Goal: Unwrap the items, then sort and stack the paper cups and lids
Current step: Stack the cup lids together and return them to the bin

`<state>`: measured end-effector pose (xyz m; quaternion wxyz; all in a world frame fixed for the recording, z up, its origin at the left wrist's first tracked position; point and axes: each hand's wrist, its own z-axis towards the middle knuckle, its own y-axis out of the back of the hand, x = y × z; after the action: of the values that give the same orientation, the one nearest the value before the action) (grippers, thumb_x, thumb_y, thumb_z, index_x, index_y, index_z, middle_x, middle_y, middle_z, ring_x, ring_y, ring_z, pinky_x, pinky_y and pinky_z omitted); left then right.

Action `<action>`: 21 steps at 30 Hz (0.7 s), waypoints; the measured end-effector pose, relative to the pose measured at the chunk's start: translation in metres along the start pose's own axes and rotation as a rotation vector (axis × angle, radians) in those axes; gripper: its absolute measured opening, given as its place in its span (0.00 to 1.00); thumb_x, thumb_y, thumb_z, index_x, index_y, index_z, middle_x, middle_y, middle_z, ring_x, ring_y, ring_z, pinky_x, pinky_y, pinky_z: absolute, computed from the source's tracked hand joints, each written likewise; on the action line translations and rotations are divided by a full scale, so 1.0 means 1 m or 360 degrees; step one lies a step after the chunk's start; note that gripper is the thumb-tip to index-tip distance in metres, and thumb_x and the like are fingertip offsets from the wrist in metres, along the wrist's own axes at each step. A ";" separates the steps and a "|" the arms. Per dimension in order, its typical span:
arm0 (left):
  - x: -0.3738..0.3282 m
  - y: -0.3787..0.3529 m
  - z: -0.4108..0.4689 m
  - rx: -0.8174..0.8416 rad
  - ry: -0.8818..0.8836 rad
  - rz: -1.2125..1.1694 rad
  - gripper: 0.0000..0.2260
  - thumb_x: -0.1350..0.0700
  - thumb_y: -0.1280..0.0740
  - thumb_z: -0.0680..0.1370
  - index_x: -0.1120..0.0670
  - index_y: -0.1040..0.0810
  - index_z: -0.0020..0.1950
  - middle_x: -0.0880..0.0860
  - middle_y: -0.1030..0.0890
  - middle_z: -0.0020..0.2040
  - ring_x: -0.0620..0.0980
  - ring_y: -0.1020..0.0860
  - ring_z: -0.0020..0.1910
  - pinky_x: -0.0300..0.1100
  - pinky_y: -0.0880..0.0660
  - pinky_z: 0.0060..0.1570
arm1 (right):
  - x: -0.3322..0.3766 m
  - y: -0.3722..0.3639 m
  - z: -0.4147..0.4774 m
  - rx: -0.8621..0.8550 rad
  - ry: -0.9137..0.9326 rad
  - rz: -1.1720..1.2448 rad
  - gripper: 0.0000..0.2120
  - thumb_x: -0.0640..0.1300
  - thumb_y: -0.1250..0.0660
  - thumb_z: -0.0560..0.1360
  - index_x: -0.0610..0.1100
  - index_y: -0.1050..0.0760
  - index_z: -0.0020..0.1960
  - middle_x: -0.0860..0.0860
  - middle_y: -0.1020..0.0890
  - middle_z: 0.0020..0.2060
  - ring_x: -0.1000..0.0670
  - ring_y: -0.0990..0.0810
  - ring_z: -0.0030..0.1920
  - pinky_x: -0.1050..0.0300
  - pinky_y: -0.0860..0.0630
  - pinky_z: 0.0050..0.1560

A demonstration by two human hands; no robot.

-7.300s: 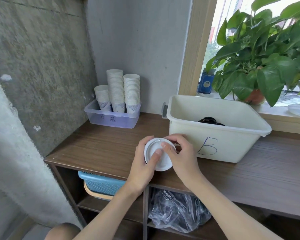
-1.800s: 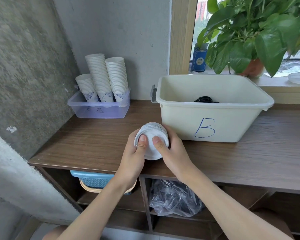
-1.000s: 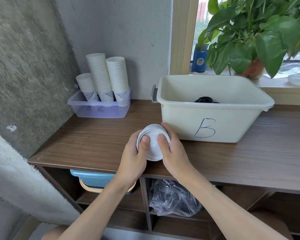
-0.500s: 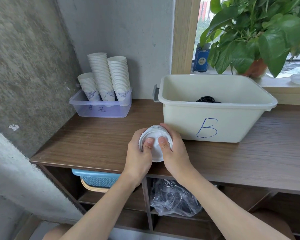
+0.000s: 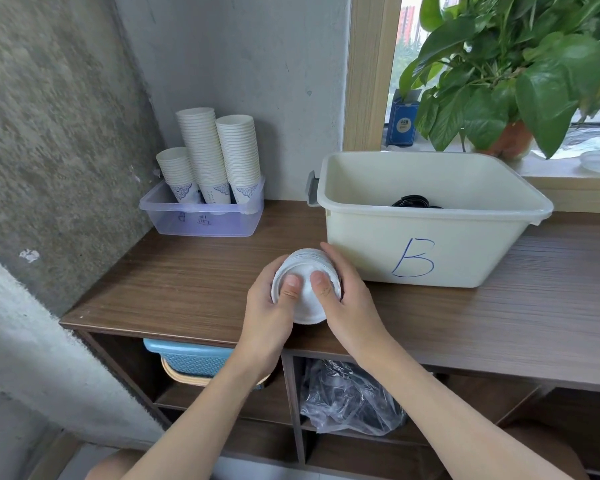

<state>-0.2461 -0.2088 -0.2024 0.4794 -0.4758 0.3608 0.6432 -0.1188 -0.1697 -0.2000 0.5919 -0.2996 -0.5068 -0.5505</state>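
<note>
— White lids (image 5: 305, 289): we've got the stack clamped between left hand (image 5: 269, 313) and right hand (image 5: 347, 306), thumbs on top, over the shelf edge just in front of bin B (image 5: 426, 216).
— Change since a second ago?
— Barely any; same squeeze. We're likely squaring the stack before binning.

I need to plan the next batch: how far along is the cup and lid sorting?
Done: three cup stacks stand in the clear tray. In hand: left hand and right hand squeeze a stack of white lids. Left: placing it; bin B shows only some black lids.
</note>
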 end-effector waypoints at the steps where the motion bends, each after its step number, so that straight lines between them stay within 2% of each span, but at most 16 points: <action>1: 0.000 0.000 0.000 -0.0055 0.0027 -0.0080 0.24 0.42 0.35 0.77 0.56 0.24 0.66 0.56 0.18 0.60 0.55 0.21 0.61 0.58 0.27 0.64 | 0.002 0.000 0.000 0.0042 -0.0028 0.0048 0.26 0.56 0.35 0.76 0.54 0.39 0.71 0.65 0.30 0.65 0.72 0.34 0.63 0.73 0.37 0.63; 2: 0.000 0.000 0.000 -0.0104 0.0061 -0.0161 0.26 0.40 0.34 0.76 0.56 0.24 0.65 0.57 0.18 0.60 0.56 0.21 0.61 0.59 0.27 0.64 | 0.002 0.001 -0.001 0.0087 -0.0050 0.0084 0.25 0.54 0.34 0.76 0.55 0.40 0.69 0.68 0.30 0.62 0.75 0.33 0.60 0.77 0.37 0.59; 3: -0.001 0.000 0.000 -0.0127 0.0093 -0.0216 0.27 0.38 0.33 0.74 0.56 0.24 0.65 0.57 0.18 0.59 0.56 0.20 0.60 0.59 0.27 0.64 | 0.003 0.001 0.000 0.0128 -0.0066 0.0094 0.23 0.52 0.33 0.75 0.55 0.38 0.67 0.68 0.28 0.59 0.74 0.31 0.58 0.76 0.35 0.57; 5: -0.002 0.000 0.000 -0.0101 0.0133 -0.0235 0.29 0.35 0.31 0.72 0.55 0.23 0.64 0.57 0.18 0.59 0.56 0.20 0.60 0.59 0.27 0.65 | 0.003 0.000 0.000 0.0144 -0.0038 0.0080 0.22 0.49 0.31 0.75 0.51 0.34 0.66 0.62 0.22 0.57 0.66 0.25 0.57 0.70 0.31 0.56; 7: -0.003 0.003 0.000 -0.0028 0.0163 -0.0219 0.28 0.39 0.31 0.74 0.57 0.24 0.66 0.58 0.19 0.60 0.57 0.22 0.62 0.61 0.30 0.67 | 0.003 0.000 0.000 0.0107 0.0001 0.0093 0.22 0.48 0.32 0.75 0.50 0.33 0.67 0.56 0.22 0.59 0.60 0.25 0.60 0.64 0.29 0.60; 9: -0.003 0.005 0.001 0.0040 0.0180 -0.0190 0.27 0.42 0.32 0.75 0.58 0.25 0.67 0.58 0.19 0.61 0.57 0.23 0.64 0.62 0.32 0.69 | 0.000 0.000 0.000 0.0090 0.0018 0.0077 0.25 0.51 0.35 0.75 0.53 0.36 0.70 0.55 0.26 0.64 0.58 0.29 0.66 0.60 0.33 0.67; 10: -0.003 0.006 0.002 0.0067 0.0178 -0.0169 0.26 0.42 0.32 0.75 0.57 0.25 0.67 0.57 0.19 0.62 0.56 0.23 0.64 0.62 0.32 0.69 | -0.001 0.001 -0.001 0.0080 0.0006 0.0044 0.27 0.52 0.36 0.74 0.54 0.39 0.71 0.56 0.30 0.67 0.60 0.33 0.68 0.60 0.36 0.69; 12: -0.004 0.005 0.002 0.0096 0.0124 -0.0111 0.23 0.43 0.34 0.77 0.55 0.25 0.68 0.56 0.20 0.63 0.56 0.23 0.65 0.61 0.32 0.69 | 0.000 0.001 -0.004 0.0075 -0.0017 -0.0002 0.31 0.53 0.38 0.74 0.52 0.45 0.75 0.59 0.36 0.69 0.68 0.39 0.69 0.67 0.43 0.71; 14: -0.005 0.004 0.002 0.0095 0.0062 -0.0083 0.20 0.47 0.35 0.79 0.55 0.25 0.68 0.57 0.19 0.62 0.57 0.23 0.64 0.61 0.31 0.68 | -0.001 0.001 -0.005 0.0063 -0.0001 -0.0034 0.31 0.50 0.38 0.77 0.50 0.46 0.76 0.61 0.38 0.68 0.74 0.43 0.66 0.76 0.46 0.67; 15: -0.006 0.004 0.002 0.0086 0.0046 -0.0092 0.19 0.47 0.35 0.80 0.56 0.25 0.67 0.58 0.19 0.62 0.59 0.23 0.64 0.61 0.31 0.67 | -0.002 0.000 -0.005 0.0050 0.0016 -0.0055 0.30 0.49 0.37 0.78 0.50 0.46 0.76 0.61 0.38 0.68 0.75 0.43 0.66 0.77 0.46 0.66; 17: -0.008 0.002 0.000 0.0060 0.0029 -0.0161 0.22 0.45 0.34 0.78 0.57 0.24 0.66 0.60 0.19 0.60 0.61 0.22 0.62 0.60 0.28 0.65 | 0.000 -0.001 -0.004 0.0054 0.0035 -0.0068 0.28 0.48 0.37 0.79 0.52 0.44 0.75 0.60 0.36 0.70 0.69 0.40 0.68 0.74 0.44 0.67; 18: -0.010 0.001 0.000 0.0041 0.0027 -0.0199 0.24 0.42 0.33 0.77 0.57 0.23 0.66 0.60 0.18 0.59 0.60 0.21 0.61 0.57 0.27 0.63 | 0.001 -0.001 -0.003 0.0065 0.0031 -0.0048 0.25 0.49 0.37 0.78 0.58 0.42 0.72 0.60 0.33 0.69 0.66 0.36 0.68 0.71 0.40 0.67; 19: -0.010 0.001 -0.001 0.0025 0.0032 -0.0224 0.27 0.39 0.31 0.75 0.58 0.23 0.65 0.60 0.18 0.59 0.60 0.21 0.60 0.54 0.26 0.61 | 0.002 -0.002 -0.002 0.0074 0.0029 -0.0026 0.21 0.50 0.36 0.78 0.62 0.39 0.67 0.60 0.29 0.66 0.64 0.32 0.66 0.69 0.36 0.65; 21: -0.011 0.000 -0.001 0.0028 0.0046 -0.0222 0.29 0.38 0.30 0.74 0.59 0.23 0.64 0.60 0.18 0.58 0.59 0.20 0.60 0.53 0.25 0.61 | 0.005 -0.003 -0.002 0.0052 0.0029 -0.0012 0.17 0.53 0.36 0.77 0.63 0.36 0.63 0.59 0.25 0.61 0.60 0.27 0.63 0.63 0.31 0.62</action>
<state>-0.2447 -0.2123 -0.1925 0.5220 -0.5046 0.3393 0.5981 -0.1221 -0.1742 -0.1968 0.5993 -0.2829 -0.5114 -0.5470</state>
